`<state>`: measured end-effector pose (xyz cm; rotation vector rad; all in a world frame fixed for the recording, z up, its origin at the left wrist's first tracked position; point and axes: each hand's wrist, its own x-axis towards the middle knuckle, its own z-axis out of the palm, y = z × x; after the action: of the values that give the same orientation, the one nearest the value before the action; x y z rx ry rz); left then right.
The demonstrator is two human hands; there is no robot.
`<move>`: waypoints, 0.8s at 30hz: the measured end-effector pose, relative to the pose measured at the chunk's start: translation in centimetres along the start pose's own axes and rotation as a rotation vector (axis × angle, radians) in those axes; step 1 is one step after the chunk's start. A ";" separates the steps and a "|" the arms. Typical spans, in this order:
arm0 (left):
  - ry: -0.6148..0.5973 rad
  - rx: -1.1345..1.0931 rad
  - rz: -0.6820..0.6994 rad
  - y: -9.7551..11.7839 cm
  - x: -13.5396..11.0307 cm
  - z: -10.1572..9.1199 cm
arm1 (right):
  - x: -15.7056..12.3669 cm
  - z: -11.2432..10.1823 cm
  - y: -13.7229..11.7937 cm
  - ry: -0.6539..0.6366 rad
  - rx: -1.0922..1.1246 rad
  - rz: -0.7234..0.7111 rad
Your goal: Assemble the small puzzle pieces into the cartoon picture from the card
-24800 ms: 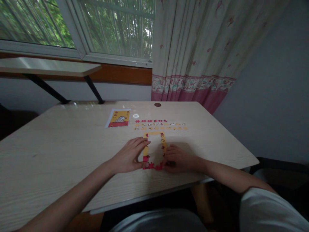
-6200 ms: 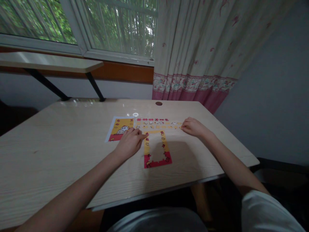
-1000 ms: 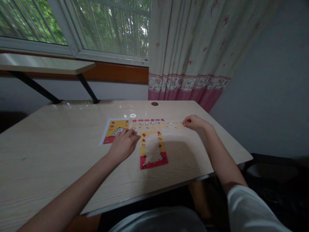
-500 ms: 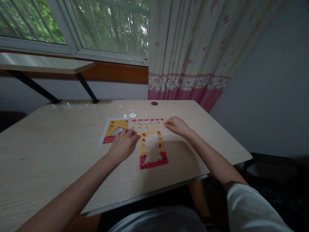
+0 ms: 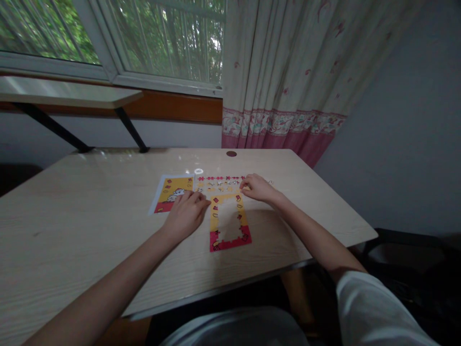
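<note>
A rectangular jigsaw puzzle border (image 5: 230, 245), yellow above and red below, lies flat with its middle unfilled and the bare table showing through. Above it are rows of loose puzzle pieces (image 5: 220, 178), red, white-patterned and yellow. My right hand (image 5: 260, 187) is over the right end of these rows, thumb and fingers pinched on a small yellowish puzzle piece, mostly hidden by the fingers. My left hand (image 5: 187, 211) rests loosely curled with fingers apart, its tips at the border's upper left edge. Partly under it lies a reference picture (image 5: 167, 194) with white cartoon figures.
The pale wooden table (image 5: 97, 230) has a round brown grommet (image 5: 231, 154) at the back. A raised shelf (image 5: 65, 91) on dark legs stands at the back left. Behind are a window and a patterned curtain (image 5: 281, 96); a dark chair (image 5: 410, 245) is at right.
My right hand has shifted slightly left, from the right end of the yellow row toward the border's top right corner. My left hand stays nearly in place.
</note>
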<state>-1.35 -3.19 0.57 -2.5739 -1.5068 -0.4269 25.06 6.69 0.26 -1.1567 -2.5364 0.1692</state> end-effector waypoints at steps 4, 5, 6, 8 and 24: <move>0.020 -0.049 -0.021 0.0 0.2 0.0 | 0.1 0.0 -0.1 -0.005 0.052 0.004; 0.023 -0.055 -0.029 -0.1 0.3 -0.1 | 0.1 0.0 -0.2 -0.001 0.076 -0.001; 0.026 -0.058 -0.038 -0.1 0.5 -0.2 | 0.1 -0.1 -0.2 0.002 0.101 -0.006; 0.024 -0.066 -0.047 -0.1 0.9 -0.5 | 0.1 -0.1 -0.3 0.003 0.151 -0.010; 0.078 -0.851 -0.406 2.1 4.3 1.4 | -0.8 0.7 -5.1 0.160 0.670 0.126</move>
<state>2.73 -0.28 0.64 -2.6854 -2.1678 -1.4760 21.68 2.71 0.69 -0.9936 -2.0119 0.8448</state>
